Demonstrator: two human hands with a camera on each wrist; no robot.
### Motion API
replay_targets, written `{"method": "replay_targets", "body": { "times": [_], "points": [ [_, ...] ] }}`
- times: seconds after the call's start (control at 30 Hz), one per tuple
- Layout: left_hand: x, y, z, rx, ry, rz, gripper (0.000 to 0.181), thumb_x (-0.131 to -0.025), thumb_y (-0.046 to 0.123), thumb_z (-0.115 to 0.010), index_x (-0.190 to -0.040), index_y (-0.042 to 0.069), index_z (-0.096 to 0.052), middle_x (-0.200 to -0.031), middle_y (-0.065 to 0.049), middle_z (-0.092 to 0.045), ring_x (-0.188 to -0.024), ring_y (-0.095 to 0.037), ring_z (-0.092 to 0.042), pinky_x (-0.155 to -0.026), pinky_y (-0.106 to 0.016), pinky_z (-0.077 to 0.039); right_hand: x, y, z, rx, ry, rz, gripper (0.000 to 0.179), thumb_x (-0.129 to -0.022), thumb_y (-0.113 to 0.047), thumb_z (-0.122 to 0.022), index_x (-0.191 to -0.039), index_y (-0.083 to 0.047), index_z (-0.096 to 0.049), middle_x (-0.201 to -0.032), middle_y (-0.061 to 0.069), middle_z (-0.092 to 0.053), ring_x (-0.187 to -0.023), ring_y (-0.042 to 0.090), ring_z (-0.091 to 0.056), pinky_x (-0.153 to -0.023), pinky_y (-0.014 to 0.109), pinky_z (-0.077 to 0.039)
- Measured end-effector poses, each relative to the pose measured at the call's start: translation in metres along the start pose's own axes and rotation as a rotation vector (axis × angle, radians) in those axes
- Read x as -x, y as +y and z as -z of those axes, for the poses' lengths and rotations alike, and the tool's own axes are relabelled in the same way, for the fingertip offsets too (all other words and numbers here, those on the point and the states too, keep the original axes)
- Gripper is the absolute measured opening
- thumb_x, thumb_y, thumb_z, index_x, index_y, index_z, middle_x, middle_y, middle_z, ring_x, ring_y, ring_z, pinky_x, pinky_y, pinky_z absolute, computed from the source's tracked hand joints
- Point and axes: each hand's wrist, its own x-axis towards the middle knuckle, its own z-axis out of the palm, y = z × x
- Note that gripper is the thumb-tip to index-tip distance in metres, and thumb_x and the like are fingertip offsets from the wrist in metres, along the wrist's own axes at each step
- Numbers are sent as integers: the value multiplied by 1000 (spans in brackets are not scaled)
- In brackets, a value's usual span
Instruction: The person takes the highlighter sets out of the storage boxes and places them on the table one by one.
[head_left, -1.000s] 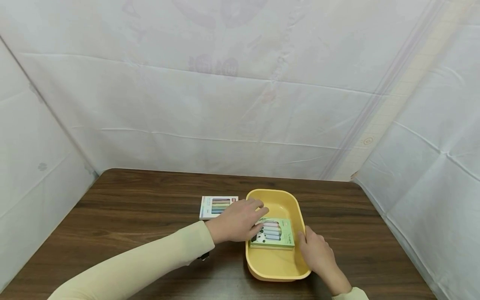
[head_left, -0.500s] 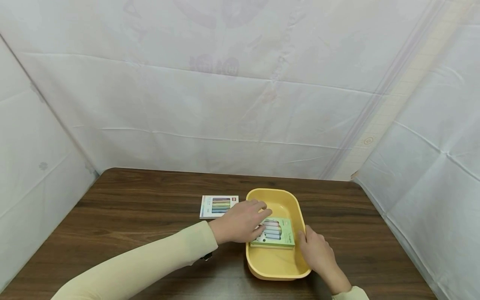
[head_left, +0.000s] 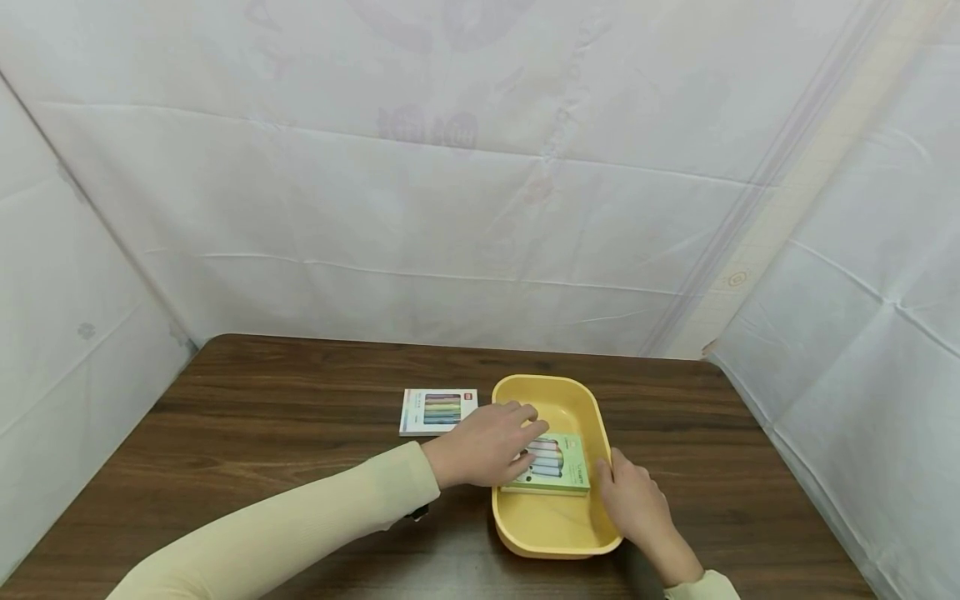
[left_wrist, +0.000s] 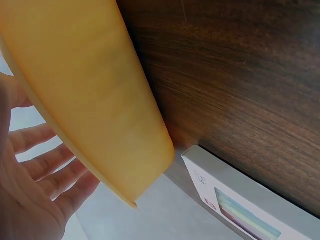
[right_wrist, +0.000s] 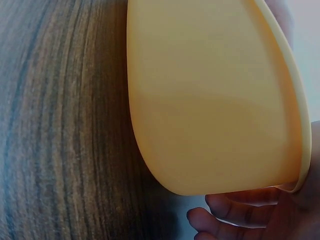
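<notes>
Closely, white sheeting (head_left: 450,217) hems a wooden table (head_left: 292,408), right hand (head_left: 636,504) gripping a yellow bin (head_left: 555,523), left hand (head_left: 489,443) spread.

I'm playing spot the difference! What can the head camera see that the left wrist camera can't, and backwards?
Only the head view: the flat green cardboard box with pens pictured on it and the right hand.

Only the left wrist view: the palm side of the left hand.

Both: that hand itself, the rounded yellow plastic tray, the white rectangular box with a colourful window, the brown wood-grain table and pale sheeting.
</notes>
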Motion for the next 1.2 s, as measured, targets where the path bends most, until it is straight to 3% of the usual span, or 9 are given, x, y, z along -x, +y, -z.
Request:
{"method": "replay_targets", "body": {
  "times": [1.2],
  "points": [
    [-5,10,-9,38,-66,10,43,-89,50,-44,-123,23,-48,-113,2,-54,-95,-11,-54,-77,-29,-47,3,0,1,-7,0,13,24,-96,-26,-36,-84,-9,-48,-61,3,-42,-50,15,-43,-44,30,-32]
  ]
}}
